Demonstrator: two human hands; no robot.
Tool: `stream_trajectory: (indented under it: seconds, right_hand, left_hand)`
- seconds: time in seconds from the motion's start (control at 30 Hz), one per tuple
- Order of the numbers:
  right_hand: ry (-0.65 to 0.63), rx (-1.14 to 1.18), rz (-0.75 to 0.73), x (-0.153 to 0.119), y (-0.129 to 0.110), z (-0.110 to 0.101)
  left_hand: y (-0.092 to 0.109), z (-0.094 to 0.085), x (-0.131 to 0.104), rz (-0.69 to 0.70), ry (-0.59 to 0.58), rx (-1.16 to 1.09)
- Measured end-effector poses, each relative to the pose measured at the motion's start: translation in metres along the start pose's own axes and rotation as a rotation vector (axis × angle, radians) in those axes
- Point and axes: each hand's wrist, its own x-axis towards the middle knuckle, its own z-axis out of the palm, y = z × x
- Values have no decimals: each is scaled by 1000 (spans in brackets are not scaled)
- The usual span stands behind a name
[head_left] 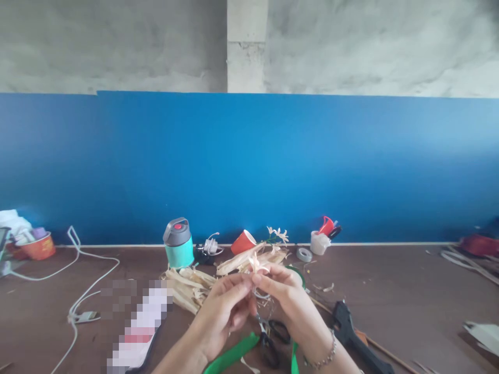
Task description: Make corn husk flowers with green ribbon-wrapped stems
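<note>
A small pale flower (255,264), which looks made of dried husk, stands up between the fingertips of both my hands. My left hand (230,301) pinches its base from the left with curled fingers. From the right, my right hand (283,288) closes thumb and fingers on the same flower. Below the hands lie black-handled scissors (268,350), partly covered by the hands, and a green ribbon (234,354). Dried corn husks (187,285) are heaped behind and left of my hands. A sprig of similar pale flowers (278,235) rests farther back.
A black glue gun (345,324) lies to the right. Along the back stand a teal flask (179,244), a tipped red cup (242,242), a tape roll (304,254) and a white cup (319,243). White cables (80,304) and a pixelated flat object (138,330) lie left.
</note>
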Motion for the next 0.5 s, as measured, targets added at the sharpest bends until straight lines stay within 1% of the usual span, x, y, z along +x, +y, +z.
stream_trajectory:
  seconds: [0.1,0.23,0.33,0.5]
  right_hand:
    - [-19,19,22,0,0,-2]
    - [-60,-11,29,0,-1,-3]
    - [-89,-28,25,1,1,-3]
    - [-92,-83,-14,4,7,-10]
  left_hand:
    - [3,0,-1,-19,-44,-17]
    - [1,-4,1,-35,-55,-41]
    - [0,-4,1,-23,-67,-10]
    - [4,-2,0,20,-9,99]
